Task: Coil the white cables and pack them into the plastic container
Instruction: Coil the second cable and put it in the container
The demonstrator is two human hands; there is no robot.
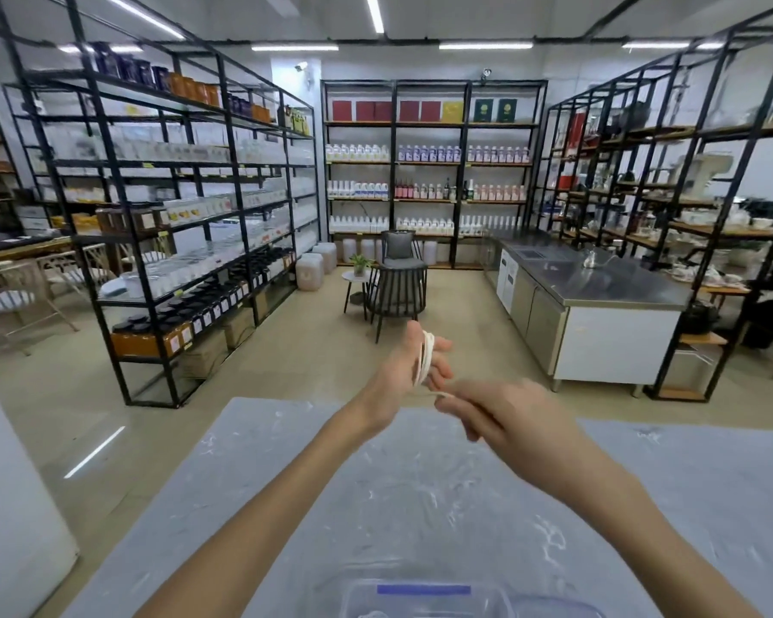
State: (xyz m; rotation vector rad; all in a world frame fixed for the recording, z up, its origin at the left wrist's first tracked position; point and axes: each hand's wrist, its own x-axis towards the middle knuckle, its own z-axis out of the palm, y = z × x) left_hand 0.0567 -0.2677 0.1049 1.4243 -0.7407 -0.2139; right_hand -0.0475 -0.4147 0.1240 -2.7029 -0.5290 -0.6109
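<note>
A white cable point(427, 355) is wound in several loops around my left hand point(402, 372), which is raised above the far edge of the table with its fingers spread. My right hand point(505, 414) sits just right of it and pinches the cable's loose end near the left fingers. A clear plastic container point(420, 599) with a blue strip on its rim stands at the table's near edge, cut off by the frame's bottom; something white lies inside it.
The grey marbled table point(286, 483) fills the foreground. Beyond it are open floor, black metal shelving point(175, 216) on the left, back and right, a dark chair point(398, 287) with a small round table, and a steel counter point(599, 283) at right.
</note>
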